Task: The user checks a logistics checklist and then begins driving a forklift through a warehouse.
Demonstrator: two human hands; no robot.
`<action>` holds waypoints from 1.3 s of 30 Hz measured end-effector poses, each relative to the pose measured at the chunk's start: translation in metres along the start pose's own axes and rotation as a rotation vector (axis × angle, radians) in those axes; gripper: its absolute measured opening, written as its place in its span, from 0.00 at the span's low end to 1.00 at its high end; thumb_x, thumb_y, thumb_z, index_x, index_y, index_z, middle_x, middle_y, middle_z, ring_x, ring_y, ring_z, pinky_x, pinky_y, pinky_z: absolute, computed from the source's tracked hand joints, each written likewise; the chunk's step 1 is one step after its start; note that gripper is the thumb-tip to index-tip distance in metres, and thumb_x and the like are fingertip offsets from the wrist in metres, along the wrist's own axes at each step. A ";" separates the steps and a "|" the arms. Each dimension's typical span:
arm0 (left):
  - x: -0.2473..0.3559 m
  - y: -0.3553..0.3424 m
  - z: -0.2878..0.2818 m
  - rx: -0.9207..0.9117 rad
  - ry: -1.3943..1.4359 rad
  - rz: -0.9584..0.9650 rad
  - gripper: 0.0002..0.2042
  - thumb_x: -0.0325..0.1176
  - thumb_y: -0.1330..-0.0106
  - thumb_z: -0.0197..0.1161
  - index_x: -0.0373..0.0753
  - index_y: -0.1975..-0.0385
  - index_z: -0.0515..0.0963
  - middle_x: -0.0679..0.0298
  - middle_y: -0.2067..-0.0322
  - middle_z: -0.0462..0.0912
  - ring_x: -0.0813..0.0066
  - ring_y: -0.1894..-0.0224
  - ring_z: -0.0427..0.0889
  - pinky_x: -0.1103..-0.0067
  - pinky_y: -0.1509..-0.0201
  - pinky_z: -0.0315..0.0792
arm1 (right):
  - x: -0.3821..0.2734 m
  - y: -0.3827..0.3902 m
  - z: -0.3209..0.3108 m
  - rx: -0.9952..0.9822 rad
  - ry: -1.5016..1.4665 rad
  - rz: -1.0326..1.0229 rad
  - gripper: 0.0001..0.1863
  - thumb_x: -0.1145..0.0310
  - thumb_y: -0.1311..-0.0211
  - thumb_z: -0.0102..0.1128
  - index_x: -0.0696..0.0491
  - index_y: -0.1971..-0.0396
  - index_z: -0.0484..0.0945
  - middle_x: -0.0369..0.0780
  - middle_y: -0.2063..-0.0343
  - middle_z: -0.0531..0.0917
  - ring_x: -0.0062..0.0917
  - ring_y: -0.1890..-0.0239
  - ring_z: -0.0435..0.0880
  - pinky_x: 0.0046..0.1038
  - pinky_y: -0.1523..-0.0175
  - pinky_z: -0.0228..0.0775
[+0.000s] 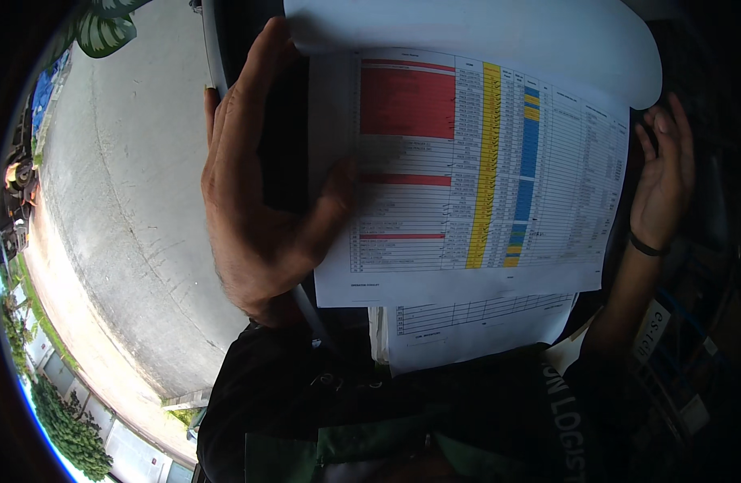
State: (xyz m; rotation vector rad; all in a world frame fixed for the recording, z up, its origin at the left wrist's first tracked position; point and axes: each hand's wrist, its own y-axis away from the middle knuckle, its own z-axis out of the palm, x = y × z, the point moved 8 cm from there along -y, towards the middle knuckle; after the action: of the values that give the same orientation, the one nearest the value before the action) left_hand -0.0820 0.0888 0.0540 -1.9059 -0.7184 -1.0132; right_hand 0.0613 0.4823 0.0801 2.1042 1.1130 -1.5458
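Observation:
A white printed sheet (pixel 564 185) with a table of rows and red, yellow and blue cells lies before me. Above it, a turned-up page (pixel 483 28) curls back over its far edge. My left hand (pixel 250 177) is open along the sheet's left edge, thumb and forefinger wide apart. Its thumb lies over the rows, slightly blurred, and the forefinger reaches the corner of the turned-up page. Beyond the sheet's right edge, my right hand (pixel 662 173), with a dark wristband, is raised with its fingers loosely bent and apart, near the curled page.
Another printed sheet (pixel 483 330) shows beneath the near edge. Grey concrete floor (pixel 129 161) spreads to the left, with green leaves (pixel 105 32) at its far end. Dim shelving or racks (pixel 693 322) stand at the right, too dark to make out well.

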 end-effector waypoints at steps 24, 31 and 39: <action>-0.004 0.001 0.008 -0.006 0.206 0.039 0.40 0.20 0.36 0.63 0.22 0.23 0.53 0.34 0.29 0.69 0.45 0.25 0.70 0.55 0.21 0.61 | -0.005 -0.001 0.009 0.007 0.067 -0.039 0.33 0.59 0.26 0.65 0.67 0.32 0.70 0.45 0.44 0.85 0.23 0.40 0.82 0.28 0.34 0.67; -0.011 -0.009 0.012 0.020 0.415 0.118 0.40 0.21 0.35 0.63 0.21 0.23 0.54 0.34 0.30 0.70 0.45 0.26 0.71 0.55 0.21 0.62 | -0.003 0.000 0.010 -0.010 0.058 -0.057 0.31 0.58 0.27 0.65 0.65 0.34 0.74 0.46 0.43 0.85 0.24 0.40 0.81 0.28 0.35 0.67; -0.001 -0.001 0.013 0.034 0.271 -0.005 0.40 0.21 0.34 0.63 0.21 0.23 0.53 0.33 0.30 0.70 0.44 0.26 0.71 0.55 0.21 0.62 | 0.004 -0.003 0.007 -0.030 0.037 -0.044 0.27 0.60 0.26 0.65 0.64 0.37 0.77 0.45 0.45 0.86 0.23 0.41 0.82 0.28 0.34 0.68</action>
State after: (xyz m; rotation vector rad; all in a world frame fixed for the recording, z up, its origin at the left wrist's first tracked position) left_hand -0.0782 0.1000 0.0495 -1.6960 -0.5787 -1.2252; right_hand 0.0546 0.4814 0.0744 2.1100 1.1953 -1.5058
